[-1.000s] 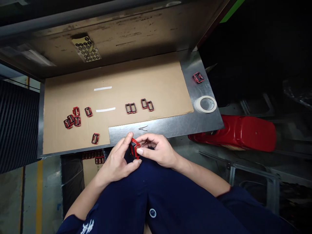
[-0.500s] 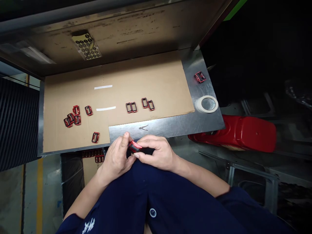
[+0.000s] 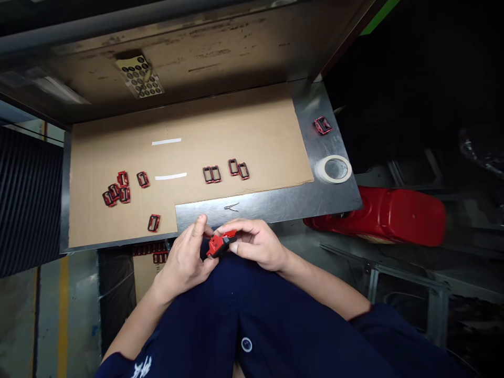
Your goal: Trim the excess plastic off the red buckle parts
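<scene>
At a metal bench (image 3: 271, 202) topped with cardboard (image 3: 252, 121), a person's left hand (image 3: 186, 254), loosely curled, and right hand (image 3: 258, 245), pinching with thumb and fingers, hold a red-and-black frame (image 3: 219, 243), near six o'clock from a small metal tool (image 3: 231, 207).

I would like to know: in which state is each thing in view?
Red-and-black angular plastic-looking piece: tilted, held by the right hand
Left hand: half-open beside the piece, contact unclear
Slim silver metal hand tool: lying flat, arms spread
Cream ring-shaped tape roll: lying flat
Brown cardboard sheet: flat, near edge stepped
Red-and-black rectangular frames on it: some touching, some apart
</scene>
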Motion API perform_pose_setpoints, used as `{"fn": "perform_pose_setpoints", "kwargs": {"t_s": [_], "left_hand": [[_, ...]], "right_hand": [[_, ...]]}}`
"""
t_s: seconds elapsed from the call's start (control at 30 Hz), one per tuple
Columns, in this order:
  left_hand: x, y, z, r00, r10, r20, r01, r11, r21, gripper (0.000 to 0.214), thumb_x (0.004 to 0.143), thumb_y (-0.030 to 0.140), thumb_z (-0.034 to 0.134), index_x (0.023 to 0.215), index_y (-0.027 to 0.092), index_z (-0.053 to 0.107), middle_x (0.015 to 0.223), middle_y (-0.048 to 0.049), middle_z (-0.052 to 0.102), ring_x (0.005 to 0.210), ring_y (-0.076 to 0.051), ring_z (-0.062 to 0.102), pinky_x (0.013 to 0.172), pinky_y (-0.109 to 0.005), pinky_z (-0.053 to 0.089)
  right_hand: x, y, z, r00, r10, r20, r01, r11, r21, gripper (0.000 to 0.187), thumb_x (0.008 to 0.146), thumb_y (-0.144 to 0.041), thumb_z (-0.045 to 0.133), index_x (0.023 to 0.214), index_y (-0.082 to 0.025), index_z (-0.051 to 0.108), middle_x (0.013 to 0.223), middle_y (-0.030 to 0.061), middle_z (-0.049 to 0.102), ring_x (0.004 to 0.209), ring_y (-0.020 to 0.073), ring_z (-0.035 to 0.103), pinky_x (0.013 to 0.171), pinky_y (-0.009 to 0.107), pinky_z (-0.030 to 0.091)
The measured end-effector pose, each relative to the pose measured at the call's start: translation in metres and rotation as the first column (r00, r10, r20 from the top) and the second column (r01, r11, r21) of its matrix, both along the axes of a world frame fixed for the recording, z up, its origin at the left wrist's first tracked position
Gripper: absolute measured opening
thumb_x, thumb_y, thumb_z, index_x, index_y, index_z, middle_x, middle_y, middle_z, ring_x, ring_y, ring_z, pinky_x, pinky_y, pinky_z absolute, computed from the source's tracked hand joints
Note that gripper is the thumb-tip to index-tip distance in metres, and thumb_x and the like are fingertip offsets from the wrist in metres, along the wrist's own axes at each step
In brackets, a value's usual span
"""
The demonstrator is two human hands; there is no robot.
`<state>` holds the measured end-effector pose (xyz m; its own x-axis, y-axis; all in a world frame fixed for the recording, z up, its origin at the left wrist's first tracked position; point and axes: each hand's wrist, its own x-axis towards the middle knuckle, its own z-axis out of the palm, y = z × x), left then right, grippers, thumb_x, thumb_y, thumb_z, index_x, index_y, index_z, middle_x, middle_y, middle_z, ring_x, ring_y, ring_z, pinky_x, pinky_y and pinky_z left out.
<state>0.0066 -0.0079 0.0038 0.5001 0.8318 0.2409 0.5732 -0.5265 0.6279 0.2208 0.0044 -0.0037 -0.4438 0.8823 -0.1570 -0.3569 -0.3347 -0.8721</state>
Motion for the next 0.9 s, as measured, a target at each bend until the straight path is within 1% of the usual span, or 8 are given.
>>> {"fn": "perform_pose_setpoints", "kwargs": {"t_s": [0.17,0.27,0.33,0.4,0.47,0.57,0.73,0.9], "left_hand": [[-0.006,-0.003,0.004,0.991,0.113,0.077,-0.106,0.990,-0.092,0.058,0.091,0.008,0.057,0.147,0.020,0.043,0.094,-0.0048,0.067,0.085,-0.015,0.066,0.082,-0.029,0.057],[-0.011,-0.002,0.010,0.973,0.161,0.166,-0.134,0.978,-0.163,0.024,0.094,0.009,0.057,0.115,0.020,0.064,0.080,-0.0005,0.067,0.072,-0.011,0.065,0.072,-0.024,0.053],[-0.013,-0.001,0.014,0.950,0.159,0.267,-0.102,0.971,-0.215,0.012,0.097,0.014,0.056,0.095,0.020,0.067,0.075,-0.0004,0.065,0.069,-0.012,0.063,0.071,-0.026,0.053],[-0.014,0.000,0.018,0.924,0.146,0.354,-0.064,0.970,-0.234,0.008,0.095,0.026,0.063,0.097,0.020,0.068,0.083,-0.0037,0.067,0.079,-0.017,0.066,0.078,-0.032,0.056],[-0.013,0.000,0.022,0.927,0.117,0.355,-0.040,0.975,-0.216,0.043,0.087,0.040,0.074,0.123,0.021,0.063,0.110,-0.0107,0.068,0.100,-0.024,0.066,0.089,-0.040,0.057],[-0.008,0.000,0.027,0.983,0.028,0.181,0.008,0.980,-0.199,0.095,0.077,0.045,0.082,0.155,0.024,0.033,0.142,-0.0184,0.053,0.126,-0.032,0.057,0.102,-0.050,0.054],[0.000,0.000,0.027,0.998,-0.043,0.054,0.055,0.970,-0.238,0.093,0.081,0.028,0.078,0.159,0.027,0.026,0.133,-0.0151,0.058,0.122,-0.030,0.059,0.101,-0.048,0.056],[-0.003,-0.002,0.017,0.998,0.030,0.054,-0.005,0.910,-0.415,0.092,0.081,0.036,0.079,0.158,0.025,0.030,0.143,-0.0173,0.053,0.131,-0.033,0.057,0.107,-0.052,0.053]], "right_hand": [[0.000,0.002,-0.004,0.962,0.028,-0.272,-0.118,0.940,-0.321,0.033,0.075,-0.029,0.082,0.106,-0.019,0.077,0.089,0.0042,0.078,0.077,0.0171,0.075,0.063,0.025,0.061],[0.000,0.004,-0.004,0.947,0.033,-0.321,-0.165,0.904,-0.395,0.034,0.071,-0.029,0.083,0.103,-0.016,0.077,0.085,0.0052,0.078,0.072,0.0173,0.075,0.060,0.025,0.061],[-0.001,0.005,-0.004,0.945,0.042,-0.324,-0.183,0.890,-0.418,0.035,0.070,-0.029,0.082,0.102,-0.015,0.076,0.084,0.0062,0.077,0.071,0.0178,0.074,0.060,0.025,0.060],[-0.002,0.005,-0.004,0.946,0.054,-0.321,-0.196,0.882,-0.429,0.036,0.070,-0.030,0.081,0.102,-0.014,0.075,0.085,0.0068,0.078,0.069,0.0183,0.074,0.059,0.026,0.060],[-0.004,0.005,-0.004,0.946,0.059,-0.320,-0.199,0.882,-0.426,0.036,0.070,-0.031,0.082,0.100,-0.014,0.074,0.083,0.0056,0.077,0.065,0.0174,0.074,0.058,0.025,0.060],[-0.006,0.004,-0.004,0.953,0.063,-0.295,-0.190,0.886,-0.422,0.033,0.071,-0.033,0.085,0.093,-0.013,0.072,0.078,0.0031,0.076,0.058,0.0150,0.072,0.053,0.022,0.059],[-0.009,0.005,-0.007,0.965,0.087,-0.246,-0.186,0.889,-0.418,0.034,0.071,-0.036,0.088,0.088,-0.013,0.069,0.072,0.0011,0.074,0.051,0.0129,0.069,0.048,0.021,0.057],[-0.008,0.005,-0.003,0.985,0.072,-0.159,-0.123,0.931,-0.344,0.034,0.074,-0.038,0.086,0.092,-0.014,0.070,0.073,-0.0006,0.072,0.057,0.0111,0.068,0.056,0.021,0.057]]}}
